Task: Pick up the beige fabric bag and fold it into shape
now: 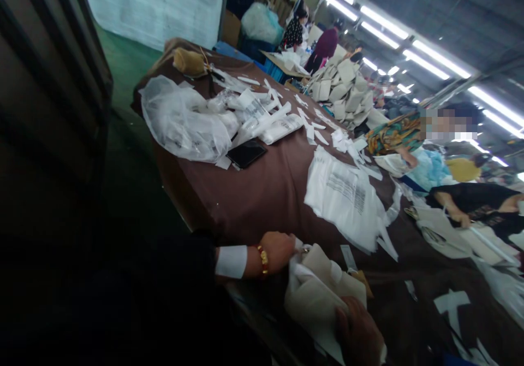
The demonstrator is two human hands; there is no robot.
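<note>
Black phone [246, 153] beside crumpled plastic bags [184, 120] on brown table [262, 191]

Hands of the wearer in view: two, a left hand [278, 250] and a right hand [358, 333], both closed on one folded white garment [317, 292]. Gold bead bracelets: one [263, 260], on the left wrist. Black phones: one [246, 153], lying flat on the brown-covered surface [262, 191]. Stacks of flat printed plastic bags: one [347, 199]. Heaps of crumpled clear plastic bags: one [184, 120]. Other people at the surface and beyond: at least four; the far ones are too small to count exactly. White paper strips: too many to count.
</note>
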